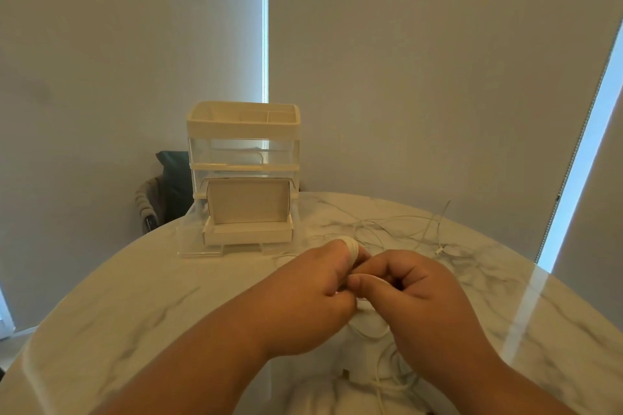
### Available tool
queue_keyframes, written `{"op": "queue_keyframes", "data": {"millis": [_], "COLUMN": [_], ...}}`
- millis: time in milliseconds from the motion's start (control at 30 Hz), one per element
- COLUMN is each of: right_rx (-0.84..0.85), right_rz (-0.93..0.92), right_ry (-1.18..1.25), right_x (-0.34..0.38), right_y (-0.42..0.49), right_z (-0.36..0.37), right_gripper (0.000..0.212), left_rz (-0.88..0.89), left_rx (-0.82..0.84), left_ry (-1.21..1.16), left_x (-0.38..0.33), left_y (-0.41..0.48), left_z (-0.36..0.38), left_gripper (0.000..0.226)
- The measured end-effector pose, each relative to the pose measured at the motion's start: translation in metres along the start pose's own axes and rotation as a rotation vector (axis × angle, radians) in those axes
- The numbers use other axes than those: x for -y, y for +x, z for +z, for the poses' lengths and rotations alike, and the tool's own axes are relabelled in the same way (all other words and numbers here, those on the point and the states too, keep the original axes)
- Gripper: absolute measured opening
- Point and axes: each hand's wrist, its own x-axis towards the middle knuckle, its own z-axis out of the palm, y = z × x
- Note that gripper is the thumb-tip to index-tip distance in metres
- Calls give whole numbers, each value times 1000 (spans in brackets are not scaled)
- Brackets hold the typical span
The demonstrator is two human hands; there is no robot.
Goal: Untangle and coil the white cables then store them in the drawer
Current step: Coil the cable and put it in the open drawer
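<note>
Readable text: none that I can make out anywhere.
Drawer unit (242, 125): plain cream and clear faces, no legible lettering.
Open box (247, 202) in the pulled-out drawer (202, 251): blank card, no label I can read.
White cable (350, 248) I am holding: too small and blurred to show any marking.
Worktop (135, 296): marble veining only, no number or sign.
</note>
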Motion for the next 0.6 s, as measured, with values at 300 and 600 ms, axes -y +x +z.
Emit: {"op": "queue_keyframes", "data": {"millis": [300, 600], "right_rx": [26, 184], "right_rz": [-33, 92], "right_ry": [-66, 142], "right_x": [-2, -6], "right_y": [5, 9], "right_z": [-9, -12], "right_gripper": [17, 25], "left_rz": [-72, -143], "left_rx": [156, 121], "left_ry": [60, 15], "left_x": [4, 12], "left_y": [5, 5], "left_z": [2, -3], "left_gripper": [23, 29]}}
